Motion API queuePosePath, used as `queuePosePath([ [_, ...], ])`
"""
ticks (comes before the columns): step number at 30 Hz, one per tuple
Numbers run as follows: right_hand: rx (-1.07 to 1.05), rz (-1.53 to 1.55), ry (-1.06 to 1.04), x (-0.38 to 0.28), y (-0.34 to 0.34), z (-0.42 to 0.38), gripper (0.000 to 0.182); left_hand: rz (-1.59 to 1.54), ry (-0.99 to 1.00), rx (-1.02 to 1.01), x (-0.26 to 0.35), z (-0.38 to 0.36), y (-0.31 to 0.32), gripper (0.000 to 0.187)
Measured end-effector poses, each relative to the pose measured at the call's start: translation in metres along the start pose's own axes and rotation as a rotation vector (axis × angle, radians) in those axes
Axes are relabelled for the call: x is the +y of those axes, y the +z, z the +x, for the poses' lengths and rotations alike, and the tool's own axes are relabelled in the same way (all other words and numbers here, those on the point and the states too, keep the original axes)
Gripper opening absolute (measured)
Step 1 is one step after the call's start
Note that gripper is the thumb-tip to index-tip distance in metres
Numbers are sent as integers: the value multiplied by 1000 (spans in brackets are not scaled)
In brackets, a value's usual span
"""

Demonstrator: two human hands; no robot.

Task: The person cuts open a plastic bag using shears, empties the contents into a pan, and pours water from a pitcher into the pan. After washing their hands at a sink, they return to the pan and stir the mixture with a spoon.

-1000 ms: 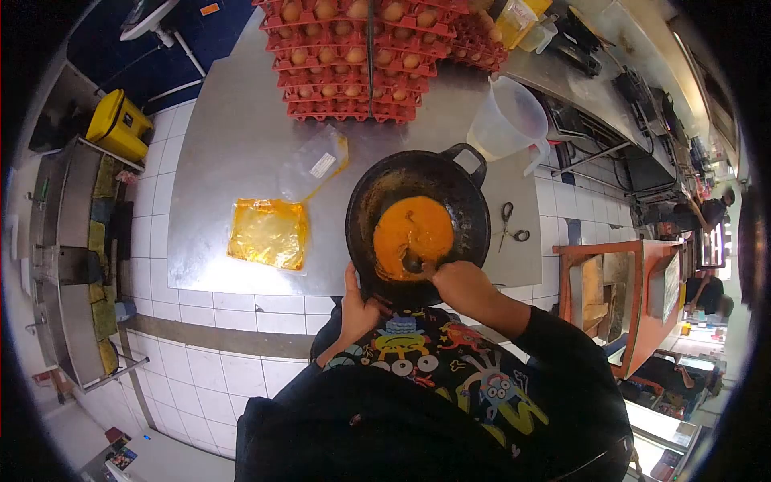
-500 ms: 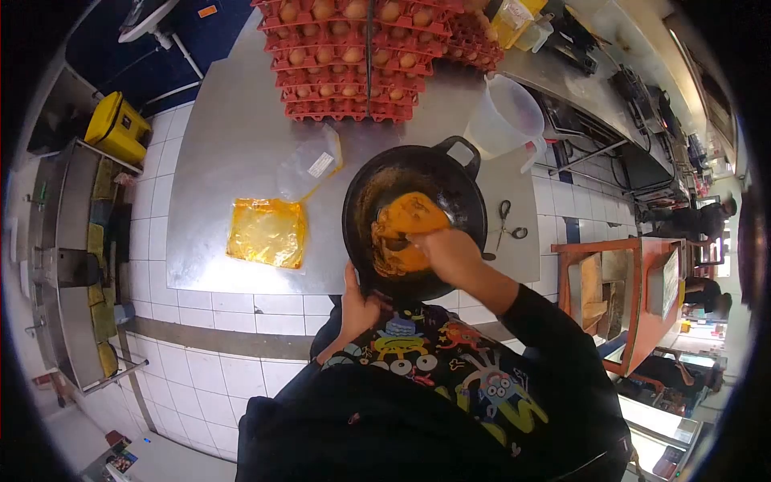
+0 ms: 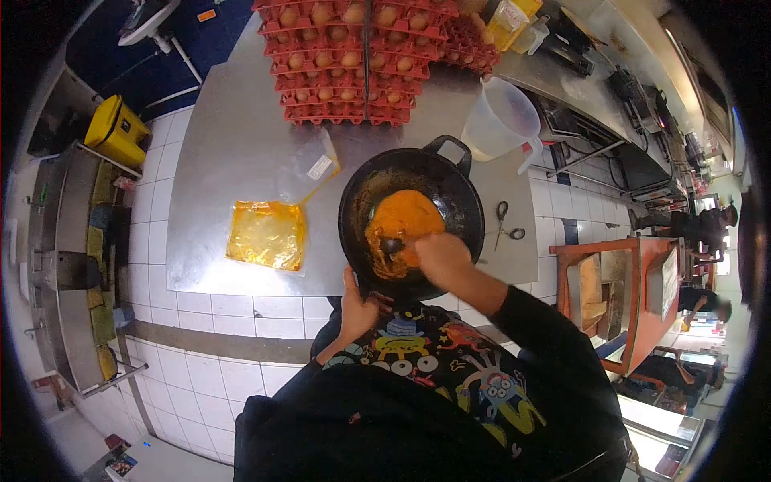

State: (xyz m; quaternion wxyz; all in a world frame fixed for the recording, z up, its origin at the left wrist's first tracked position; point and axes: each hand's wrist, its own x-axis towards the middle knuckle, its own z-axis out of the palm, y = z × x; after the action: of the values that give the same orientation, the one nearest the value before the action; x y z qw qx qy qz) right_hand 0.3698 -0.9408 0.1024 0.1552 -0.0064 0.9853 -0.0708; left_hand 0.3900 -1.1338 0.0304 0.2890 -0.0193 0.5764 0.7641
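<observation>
A black wok (image 3: 353,197) sits at the near edge of the steel table, with thick orange paste (image 3: 408,215) in its bottom. My left hand (image 3: 359,312) is closed at the wok's near handle, which is mostly hidden. Over the right part of the wok, my right hand (image 3: 443,259) grips a spoon (image 3: 393,246); its dark bowl lies in the paste. To the left lie an orange-smeared clear plastic bag (image 3: 266,234) and a clear packet with a white label (image 3: 320,167).
Stacked red egg trays (image 3: 349,80) stand at the table's far side. A translucent measuring jug (image 3: 502,120) is beyond the wok. Scissors (image 3: 507,225) lie to its right. An orange-framed cart (image 3: 634,301) stands right of the table, and people are farther off.
My right hand has moved slightly down and left with the spoon, whose bowl now shows in the paste. The paste has shifted into a rounder pool. My left hand stays at the wok.
</observation>
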Motion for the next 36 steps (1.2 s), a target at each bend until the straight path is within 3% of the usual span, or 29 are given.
queuePosePath([
  [2, -82, -17, 49, 11, -8, 10, 21, -4, -27, 12, 14, -3, 6, 76],
  [4, -99, -40, -42, 22, -18, 8, 18, -17, -53, 26, 14, -3, 6, 76],
  [8, -226, -52, -75, 1, -21, -30, 16, -24, -67, 25, 7, -1, 0, 80],
  [12, -86, -56, -81, -16, 4, -29, 18, 218, -21, 17, 0, -2, -1, 74],
  [14, -32, -26, -65, -16, 5, -21, 19, 192, -3, 18, -4, -1, -1, 74],
  [17, -39, -32, -13, 0, 1, -2, 20, 152, -31, 21, -1, -1, 0, 74],
  [19, -32, 186, -100, 26, 3, 6, 21, 137, -79, 34, -3, -3, -1, 73],
  [20, -188, 176, -52, 28, -1, 3, 19, 96, -45, 53, -7, -2, -1, 73],
  [21, -189, 176, -58, 22, -3, -4, 19, 53, -10, 72, -9, -1, -1, 72],
  [25, -133, 2, -104, -18, -6, -45, 25, 10, 3, 95, -6, -1, 3, 70],
  [27, -29, -138, -149, -22, 10, -44, 28, 143, -30, 62, -7, -3, 0, 69],
  [32, -60, -148, -61, -1, 7, -19, 34, 61, -20, 71, 1, -4, 4, 68],
  [36, -151, -27, -143, -4, -11, -44, 32, 3, -15, 90, 3, -4, 2, 70],
])
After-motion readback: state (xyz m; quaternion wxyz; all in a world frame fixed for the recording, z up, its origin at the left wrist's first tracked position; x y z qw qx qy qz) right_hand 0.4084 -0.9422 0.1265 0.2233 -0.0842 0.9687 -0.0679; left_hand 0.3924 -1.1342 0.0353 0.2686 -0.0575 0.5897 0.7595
